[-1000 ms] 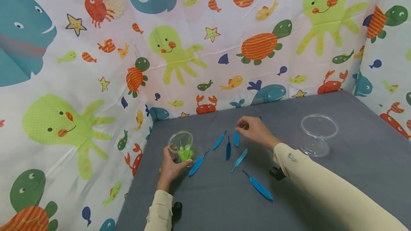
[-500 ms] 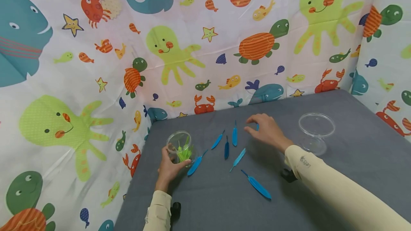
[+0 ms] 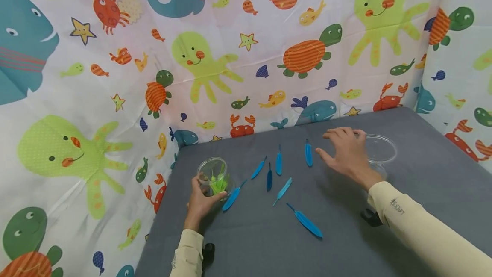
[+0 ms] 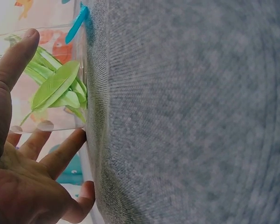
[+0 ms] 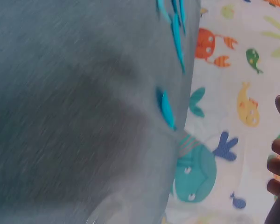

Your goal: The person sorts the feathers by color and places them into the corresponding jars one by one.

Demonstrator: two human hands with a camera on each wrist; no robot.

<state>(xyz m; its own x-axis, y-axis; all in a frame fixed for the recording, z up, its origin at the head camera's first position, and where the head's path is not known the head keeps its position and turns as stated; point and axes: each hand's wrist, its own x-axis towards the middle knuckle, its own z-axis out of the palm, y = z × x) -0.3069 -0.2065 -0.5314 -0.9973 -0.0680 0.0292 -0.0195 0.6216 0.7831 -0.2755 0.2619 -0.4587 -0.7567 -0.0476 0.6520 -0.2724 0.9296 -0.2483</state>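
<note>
My left hand (image 3: 201, 203) grips a small clear plastic cup (image 3: 206, 166) at the left of the table, thumb on one side and fingers on the other. Light green feathers (image 4: 58, 86) stand and lean inside it. My right hand (image 3: 347, 151) is raised over the right part of the table, fingers spread and holding nothing. It partly covers a larger clear plastic container (image 3: 393, 151) behind it. To its left lies a blue feather (image 3: 308, 154). In the right wrist view only fingertips (image 5: 276, 165) show at the right edge.
Several more blue feathers lie scattered mid-table, among them a dark one (image 3: 269, 178), a pale one (image 3: 282, 191) and a long one (image 3: 307, 223) nearest the front. One feather (image 3: 232, 199) lies right beside the cup. A printed sea-animal curtain (image 3: 226, 110) borders the grey table (image 3: 246, 247).
My right hand has moved right, from over the blue feathers to in front of the larger container, and its fingers have spread. My left hand keeps its hold on the cup.
</note>
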